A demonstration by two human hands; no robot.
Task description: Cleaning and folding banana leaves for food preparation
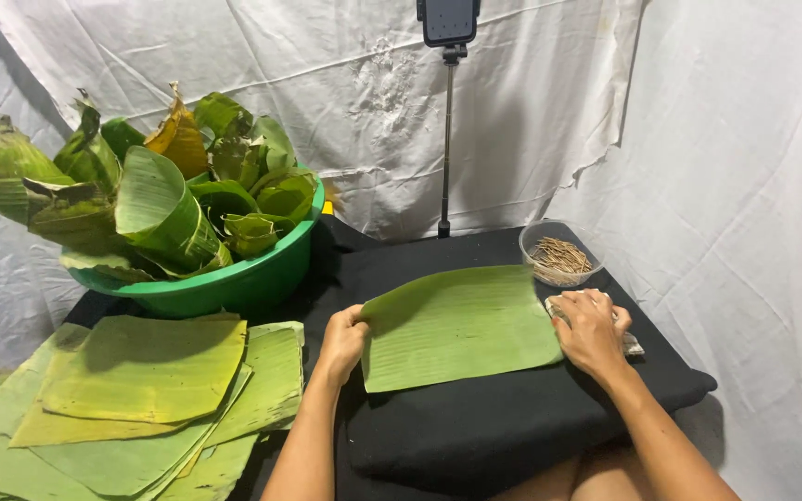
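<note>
Both forearms are bare to the elbow, no sleeves showing; the left hand (342, 337) and right hand (590, 330) wear no gloves, rings, or watch; bare knees below.

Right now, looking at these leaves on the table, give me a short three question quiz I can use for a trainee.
1. True or false: the left hand grips the left edge of the flat leaf on the black cloth.
2. What does the right hand press on? A) a folded cloth B) a knife C) a phone
3. Fill in: the clear bowl holds thin ____, and the green basin holds rolled leaves.

Key
1. True
2. A, the folded cloth at the leaf's right edge
3. sticks
</note>
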